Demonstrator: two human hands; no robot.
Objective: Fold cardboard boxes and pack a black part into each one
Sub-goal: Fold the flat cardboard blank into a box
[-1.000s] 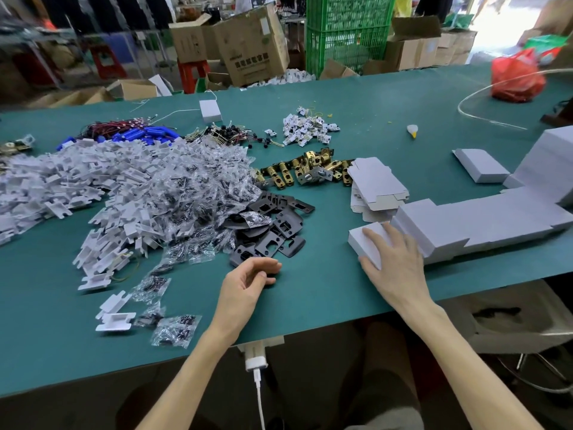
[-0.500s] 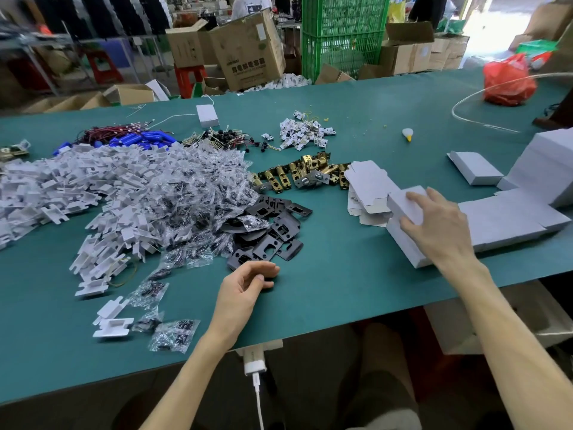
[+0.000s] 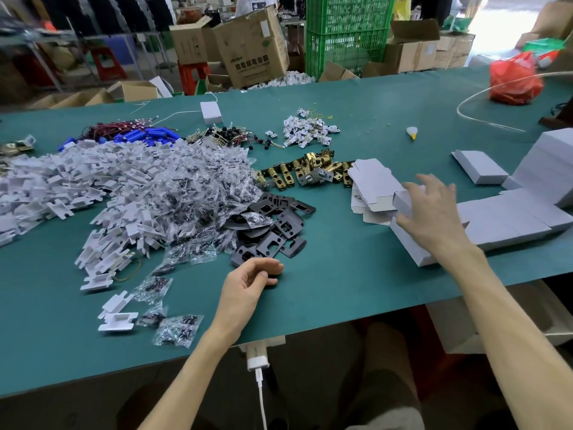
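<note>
Green felt-covered surface (image 3: 341,290), viewed from its near edge.

Left hand (image 3: 248,283): rests on the surface close to the near edge, fingers loosely curled, thumb against the forefinger. The fingertips lie just beside the nearest plate of the heap of flat black metal parts with cut-out openings (image 3: 273,226). There is a dark patch under the fingertips, and I cannot tell whether the hand holds anything.

Right hand (image 3: 434,215): fingers spread and slightly bent, gripping nothing. It is over the left end of the row of folded white cardboard boxes (image 3: 508,221). The hand is blurred, so contact with the end box cannot be confirmed.

Task items: the black parts lie in a loose heap at mid-surface, between the two hands and nearer the left one. The row of folded boxes runs from the right edge towards the middle, close to the near edge. A stack of flat, unfolded white cardboard blanks (image 3: 372,184) lies just left of the row's end. A single closed white box (image 3: 480,167) lies apart, farther back.

Other items: a large heap of white plastic pieces and clear bags of small dark parts (image 3: 124,197) fills the left half of the surface. Brass-coloured latch bolts (image 3: 310,172) lie behind the black parts. A red plastic bag (image 3: 514,79) sits at the far right corner.
</note>
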